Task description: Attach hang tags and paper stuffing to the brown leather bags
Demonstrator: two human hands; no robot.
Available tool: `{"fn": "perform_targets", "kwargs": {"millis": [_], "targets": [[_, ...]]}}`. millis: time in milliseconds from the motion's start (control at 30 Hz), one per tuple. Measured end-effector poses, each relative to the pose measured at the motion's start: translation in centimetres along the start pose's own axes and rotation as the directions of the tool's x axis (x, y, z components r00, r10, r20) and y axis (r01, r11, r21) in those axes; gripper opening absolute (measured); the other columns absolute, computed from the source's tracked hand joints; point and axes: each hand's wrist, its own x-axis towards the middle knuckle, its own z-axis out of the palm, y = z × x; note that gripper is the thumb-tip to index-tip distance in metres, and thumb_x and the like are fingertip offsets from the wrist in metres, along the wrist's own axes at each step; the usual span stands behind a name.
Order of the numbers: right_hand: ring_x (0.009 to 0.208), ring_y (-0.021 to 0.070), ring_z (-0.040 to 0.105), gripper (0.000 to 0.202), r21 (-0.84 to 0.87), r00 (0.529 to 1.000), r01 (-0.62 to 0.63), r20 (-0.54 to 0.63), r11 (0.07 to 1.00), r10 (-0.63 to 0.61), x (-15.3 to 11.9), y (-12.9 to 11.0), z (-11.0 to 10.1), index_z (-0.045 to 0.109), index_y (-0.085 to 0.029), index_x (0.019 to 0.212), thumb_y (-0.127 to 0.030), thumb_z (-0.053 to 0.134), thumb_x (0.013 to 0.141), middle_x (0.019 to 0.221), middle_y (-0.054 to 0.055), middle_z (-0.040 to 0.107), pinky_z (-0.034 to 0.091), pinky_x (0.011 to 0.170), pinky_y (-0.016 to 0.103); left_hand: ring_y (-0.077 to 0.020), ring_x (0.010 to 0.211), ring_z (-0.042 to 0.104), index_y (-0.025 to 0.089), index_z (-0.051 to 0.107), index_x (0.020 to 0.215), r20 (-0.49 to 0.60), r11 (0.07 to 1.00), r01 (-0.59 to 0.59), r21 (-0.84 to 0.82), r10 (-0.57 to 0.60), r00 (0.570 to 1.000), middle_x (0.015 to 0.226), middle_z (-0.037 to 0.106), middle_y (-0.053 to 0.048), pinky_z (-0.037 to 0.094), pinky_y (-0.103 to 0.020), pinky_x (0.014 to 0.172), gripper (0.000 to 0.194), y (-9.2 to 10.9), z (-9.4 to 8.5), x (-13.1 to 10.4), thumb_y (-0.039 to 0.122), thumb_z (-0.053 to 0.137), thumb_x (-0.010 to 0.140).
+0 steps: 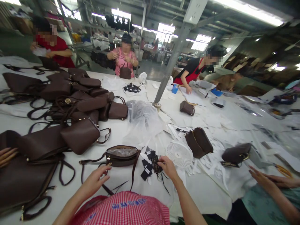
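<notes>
A small dark brown handbag point(123, 162) lies in front of me with its top unzipped, showing a pale lining and clear plastic inside. My left hand point(99, 179) is at the bag's near left edge, fingers stretched out and thumb apart. Whether the fingertips touch the leather is hard to tell. To the right of the bag, my right hand point(167, 165) pinches a black hang tag point(155, 164) with thin black cords. It is over a loose pile of black tags point(145, 171) with white labels. The bag's strap point(134, 168) hangs down between my hands.
A heap of brown bags point(79, 136) fills the left side. Beyond the tags are a white fan point(179, 154), a plastic bag point(142, 118) and a metal post point(170, 62). Two brown bags point(199, 143) lie right. Co-workers' hands point(262, 178) are at both sides; others work across the table.
</notes>
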Motion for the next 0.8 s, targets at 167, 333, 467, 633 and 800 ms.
{"fn": "perform_targets", "kwargs": {"millis": [167, 333, 467, 633, 800], "targets": [[0.074, 0.0205, 0.064, 0.036, 0.287, 0.999, -0.043, -0.017, 0.957, 0.049, 0.8, -2.1, -1.5, 0.059, -0.017, 0.081, -0.053, 0.061, 0.075, 0.076, 0.004, 0.069, 0.049, 0.072, 0.033, -0.0214, 0.092, 0.061, 0.02, 0.063, 0.108, 0.066, 0.994, -0.09, -0.062, 0.094, 0.993, 0.109, 0.066, -0.007, 0.048, -0.031, 0.084, 0.033, 4.5, 0.6, 2.0, 0.029, 0.052, 0.078], [0.07, 0.0153, 0.063, 0.036, 0.733, 0.983, -0.125, -0.001, 0.668, 0.186, 0.1, -6.3, 0.0, 0.059, -0.018, 0.082, -0.042, 0.08, 0.064, 0.078, 0.0, 0.069, 0.051, 0.064, 0.027, -0.0208, 0.095, 0.059, 0.017, 0.063, 0.109, 0.137, 0.945, -0.266, -0.191, 0.294, 0.946, 0.106, 0.065, -0.007, 0.044, -0.03, 0.088, 0.038, 11.2, 3.2, 5.9, 0.02, 0.058, 0.072], [0.07, 0.0134, 0.064, 0.036, 0.829, 0.981, -0.091, -0.02, 0.552, 0.191, -1.0, -10.6, 0.8, 0.059, -0.019, 0.084, -0.035, 0.082, 0.063, 0.081, -0.002, 0.068, 0.052, 0.058, 0.022, -0.021, 0.093, 0.058, 0.015, 0.063, 0.106, 0.139, 0.882, -0.252, -0.399, 0.33, 0.934, 0.1, 0.066, -0.006, 0.043, -0.03, 0.086, 0.037, 13.1, 5.5, 7.7, 0.025, 0.061, 0.071], [0.07, 0.014, 0.065, 0.038, 0.805, 0.971, -0.023, -0.124, 0.593, 0.207, -1.6, -11.4, 1.0, 0.055, -0.019, 0.083, -0.037, 0.081, 0.063, 0.08, -0.002, 0.067, 0.055, 0.058, 0.023, -0.0097, 0.045, 0.041, 0.014, 0.059, 0.075, 0.224, 0.783, 0.017, -0.621, 0.157, 0.962, 0.05, 0.046, 0.005, 0.034, -0.02, 0.049, 0.025, 10.5, 5.2, 6.5, 0.032, 0.043, 0.082], [0.084, 0.0247, 0.067, 0.044, 0.411, 0.974, 0.019, -0.213, 0.912, 0.075, -2.4, -9.2, 2.6, 0.052, -0.02, 0.1, -0.046, 0.072, 0.07, 0.093, 0.007, 0.068, 0.058, 0.071, 0.038, -0.0096, 0.054, 0.044, 0.017, 0.063, 0.07, 0.111, 0.909, -0.127, -0.397, 0.184, 0.977, 0.056, 0.05, 0.004, 0.033, -0.019, 0.053, 0.019, 8.1, 2.1, 1.4, 0.023, 0.049, 0.081]]}}
